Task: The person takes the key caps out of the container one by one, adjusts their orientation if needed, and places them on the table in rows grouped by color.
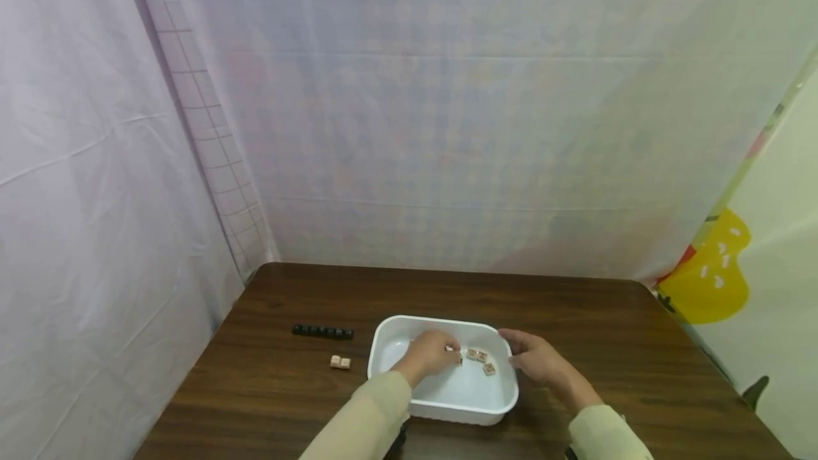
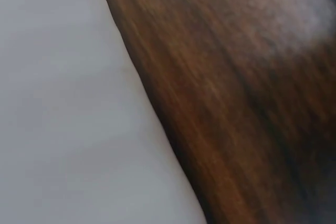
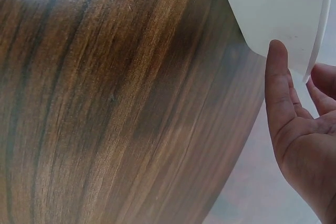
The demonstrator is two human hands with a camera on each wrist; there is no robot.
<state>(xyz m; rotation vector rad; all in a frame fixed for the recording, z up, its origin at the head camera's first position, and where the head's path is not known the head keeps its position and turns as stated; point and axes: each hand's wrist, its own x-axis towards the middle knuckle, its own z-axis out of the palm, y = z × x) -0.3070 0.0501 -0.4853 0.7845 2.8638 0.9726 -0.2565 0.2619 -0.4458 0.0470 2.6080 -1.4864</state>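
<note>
A white plastic tub point(image 1: 447, 414) stands on the table, with several small beige blocks with brown marks point(image 1: 477, 356) lying in its right half. My left hand point(image 1: 429, 355) reaches into the tub, fingers curled down, and pinches a small beige block point(image 1: 459, 359) at the fingertips. The hand itself hides part of that block. At the tub's right end, my right hand point(image 1: 537, 359) holds the rim, thumb on the inner side and fingers along the outer wall. The right wrist view shows this hand point(image 3: 302, 129) against the tub wall point(image 3: 278, 14).
On the brown wooden table point(image 1: 255, 389), left of the tub, lie a row of small black blocks point(image 1: 322, 332) and a pair of beige blocks point(image 1: 340, 362). Pale curtains point(image 1: 447, 126) hang behind and beside the table. The left wrist view shows tub wall and tabletop.
</note>
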